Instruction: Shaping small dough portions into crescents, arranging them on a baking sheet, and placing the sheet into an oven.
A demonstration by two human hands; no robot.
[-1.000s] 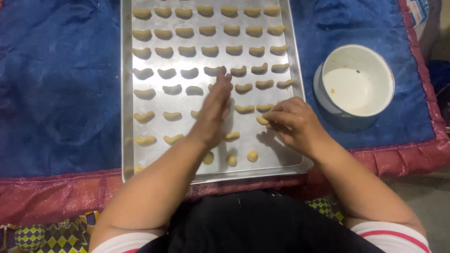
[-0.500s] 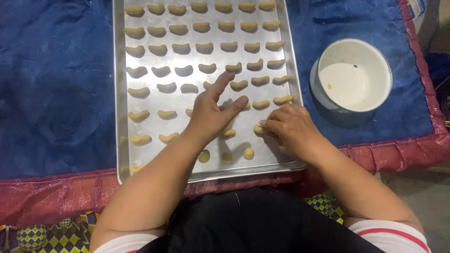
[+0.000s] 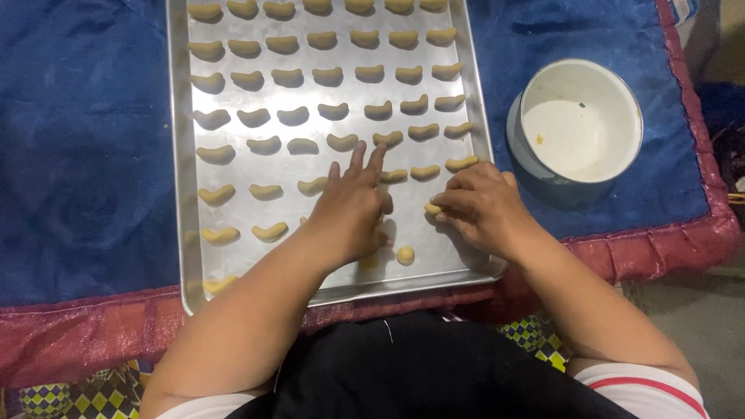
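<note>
Left hand [image 3: 353, 213] lies flat, fingers open, on the tray [image 3: 180, 194]; right hand [image 3: 481, 206] pinches a dough piece [image 3: 431, 208]. A careless palm could squash nearby pieces [image 3: 405, 254].

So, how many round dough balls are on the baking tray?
1: the round dough ball lies near the front rim of the baking tray, between the left hand and right hand. More may hide under them.
</note>
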